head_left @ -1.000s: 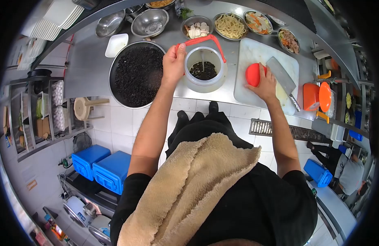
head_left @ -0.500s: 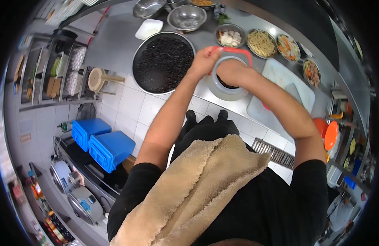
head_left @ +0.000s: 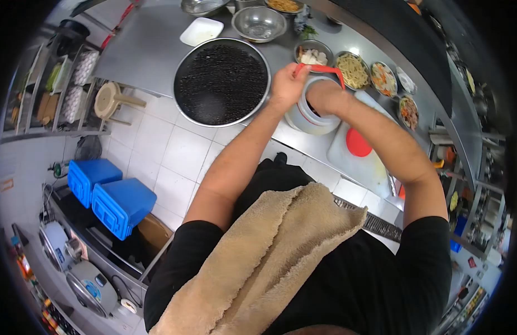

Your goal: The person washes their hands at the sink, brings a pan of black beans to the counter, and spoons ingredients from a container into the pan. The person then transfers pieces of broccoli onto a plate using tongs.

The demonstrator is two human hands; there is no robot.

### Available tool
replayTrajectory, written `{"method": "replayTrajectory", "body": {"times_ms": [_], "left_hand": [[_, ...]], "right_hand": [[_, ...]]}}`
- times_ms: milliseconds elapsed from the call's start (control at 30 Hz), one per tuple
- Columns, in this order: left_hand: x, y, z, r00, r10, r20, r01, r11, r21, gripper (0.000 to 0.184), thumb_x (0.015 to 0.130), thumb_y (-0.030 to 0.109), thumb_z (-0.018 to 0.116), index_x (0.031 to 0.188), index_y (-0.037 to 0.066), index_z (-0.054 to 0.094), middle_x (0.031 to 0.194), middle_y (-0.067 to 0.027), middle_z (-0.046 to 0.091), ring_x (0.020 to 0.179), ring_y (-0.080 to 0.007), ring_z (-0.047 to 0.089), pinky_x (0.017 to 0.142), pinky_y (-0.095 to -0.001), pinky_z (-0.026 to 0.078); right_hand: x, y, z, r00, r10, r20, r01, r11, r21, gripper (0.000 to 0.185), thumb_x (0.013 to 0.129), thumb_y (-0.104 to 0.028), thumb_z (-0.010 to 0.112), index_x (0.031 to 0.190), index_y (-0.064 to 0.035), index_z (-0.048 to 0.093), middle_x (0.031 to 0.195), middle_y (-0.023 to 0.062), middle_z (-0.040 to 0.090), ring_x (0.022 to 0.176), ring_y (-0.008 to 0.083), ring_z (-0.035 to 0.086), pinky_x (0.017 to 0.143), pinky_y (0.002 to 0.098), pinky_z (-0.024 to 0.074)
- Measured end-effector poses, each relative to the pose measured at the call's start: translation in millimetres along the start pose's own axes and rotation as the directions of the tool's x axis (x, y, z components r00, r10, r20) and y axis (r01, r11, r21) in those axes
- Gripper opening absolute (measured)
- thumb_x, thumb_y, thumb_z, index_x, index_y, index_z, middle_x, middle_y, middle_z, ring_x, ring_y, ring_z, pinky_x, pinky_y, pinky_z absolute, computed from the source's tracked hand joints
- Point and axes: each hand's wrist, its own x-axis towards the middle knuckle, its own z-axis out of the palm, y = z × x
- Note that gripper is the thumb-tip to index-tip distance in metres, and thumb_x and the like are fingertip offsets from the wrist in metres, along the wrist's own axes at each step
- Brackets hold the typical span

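Observation:
My left hand (head_left: 289, 85) is closed around the red handle (head_left: 323, 68) of a pale plastic jar, at its left side. The jar (head_left: 308, 124) stands near the counter's front edge, its mouth open. My right hand (head_left: 327, 98) reaches down into that mouth; its fingers are hidden inside, so what they hold cannot be made out. A little dark content shows beside the wrist. Left of the jar is a wide round metal pan (head_left: 222, 81) filled with small black pieces in what looks like liquid. A red round lid (head_left: 358, 142) lies on the white cutting board (head_left: 375, 167), under my right forearm.
Bowls of cut food line the back, among them a bowl of pale strips (head_left: 352, 71) and one with orange pieces (head_left: 384, 79). A metal bowl (head_left: 259, 24) and a white dish (head_left: 201, 32) sit behind the pan. A stool (head_left: 107, 100) and blue bins (head_left: 124, 205) stand left.
The view has shifted, bringing the red lid out from behind my right forearm. My left hand keeps its hold on the handle, and my right hand stays in the jar.

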Motion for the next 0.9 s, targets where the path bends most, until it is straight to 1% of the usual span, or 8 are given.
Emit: {"method": "replayTrajectory", "body": {"times_ms": [67, 167, 433, 533, 633, 733, 767, 900], "left_hand": [[0, -6, 1, 0.996, 0.057, -0.068, -0.058, 0.998, -0.012, 0.034, 0.098, 0.036, 0.07, 0.09, 0.003, 0.07, 0.067, -0.0115, 0.064, 0.059, -0.0184, 0.055, 0.061, -0.0369, 0.048], [2, -4, -5, 0.994, 0.053, -0.098, -0.061, 0.995, -0.076, 0.033, 0.099, 0.035, 0.07, 0.089, 0.003, 0.07, 0.066, -0.0101, 0.064, 0.058, -0.0164, 0.054, 0.059, -0.0366, 0.048], [18, 4, -1, 0.994, 0.034, -0.1, -0.041, 0.997, -0.07, 0.034, 0.099, 0.036, 0.07, 0.092, 0.003, 0.071, 0.069, -0.0095, 0.066, 0.062, -0.0155, 0.057, 0.062, -0.0355, 0.049], [24, 16, -7, 0.995, 0.083, -0.06, -0.081, 0.996, 0.046, 0.032, 0.102, 0.033, 0.069, 0.102, 0.002, 0.074, 0.076, -0.0001, 0.067, 0.07, -0.0057, 0.055, 0.063, -0.0264, 0.048], [38, 8, -19, 0.997, 0.071, -0.024, -0.071, 0.997, 0.026, 0.034, 0.101, 0.036, 0.069, 0.104, 0.003, 0.075, 0.079, -0.0003, 0.07, 0.072, -0.0057, 0.058, 0.065, -0.0255, 0.049], [50, 16, -39, 0.999, -0.044, 0.028, 0.039, 0.989, 0.14, 0.034, 0.1, 0.037, 0.07, 0.103, 0.004, 0.076, 0.08, 0.0, 0.07, 0.069, -0.006, 0.059, 0.063, -0.0258, 0.05], [54, 14, -41, 1.0, -0.007, 0.005, 0.006, 0.99, 0.141, 0.04, 0.096, 0.045, 0.073, 0.093, 0.005, 0.073, 0.07, -0.0003, 0.064, 0.065, -0.008, 0.056, 0.063, -0.0281, 0.049], [66, 12, -52, 0.99, -0.14, 0.031, 0.131, 0.969, 0.211, 0.057, 0.093, 0.05, 0.075, 0.115, -0.001, 0.066, 0.088, -0.0062, 0.07, 0.075, -0.0126, 0.064, 0.07, -0.0288, 0.053]], "right_hand": [[-8, 12, -3, 0.994, 0.092, -0.065, -0.086, 0.993, 0.086, 0.02, 0.076, -0.007, 0.069, 0.094, -0.0027, 0.078, 0.098, 0.0201, 0.076, 0.093, 0.0364, 0.074, 0.077, 0.0459, 0.059], [-50, 13, -31, 0.973, 0.161, -0.162, -0.143, 0.982, 0.122, 0.018, 0.079, -0.008, 0.068, 0.093, -0.0035, 0.079, 0.096, 0.0197, 0.076, 0.092, 0.0362, 0.075, 0.078, 0.0451, 0.0595], [-62, 19, -18, 0.851, 0.158, -0.501, -0.14, 0.987, 0.073, 0.015, 0.08, -0.008, 0.064, 0.083, -0.0041, 0.078, 0.086, 0.0184, 0.075, 0.086, 0.0353, 0.074, 0.076, 0.0455, 0.0594], [-67, 28, -7, 0.803, 0.255, -0.539, -0.175, 0.965, 0.194, 0.015, 0.079, -0.01, 0.065, 0.083, -0.0033, 0.078, 0.087, 0.0192, 0.075, 0.087, 0.0375, 0.074, 0.076, 0.0477, 0.0587], [-70, 42, 10, 0.8, 0.362, -0.478, -0.191, 0.91, 0.369, 0.018, 0.084, -0.015, 0.065, 0.089, -0.0018, 0.077, 0.088, 0.0202, 0.074, 0.089, 0.0388, 0.073, 0.077, 0.0494, 0.0578], [-72, 40, 17, 0.755, 0.486, -0.441, -0.162, 0.789, 0.593, 0.024, 0.091, -0.021, 0.063, 0.097, -0.0023, 0.076, 0.091, 0.0204, 0.074, 0.089, 0.0404, 0.072, 0.078, 0.0514, 0.0569], [-68, 40, 21, 0.755, 0.498, -0.427, -0.141, 0.759, 0.636, 0.025, 0.093, -0.023, 0.062, 0.098, -0.0024, 0.076, 0.092, 0.0208, 0.074, 0.09, 0.0405, 0.072, 0.08, 0.0514, 0.0565], [-54, 42, 37, 0.744, 0.527, -0.411, -0.007, 0.621, 0.784, 0.029, 0.097, -0.026, 0.06, 0.1, -0.0019, 0.074, 0.095, 0.0223, 0.073, 0.092, 0.0409, 0.07, 0.083, 0.0496, 0.0548]]}}
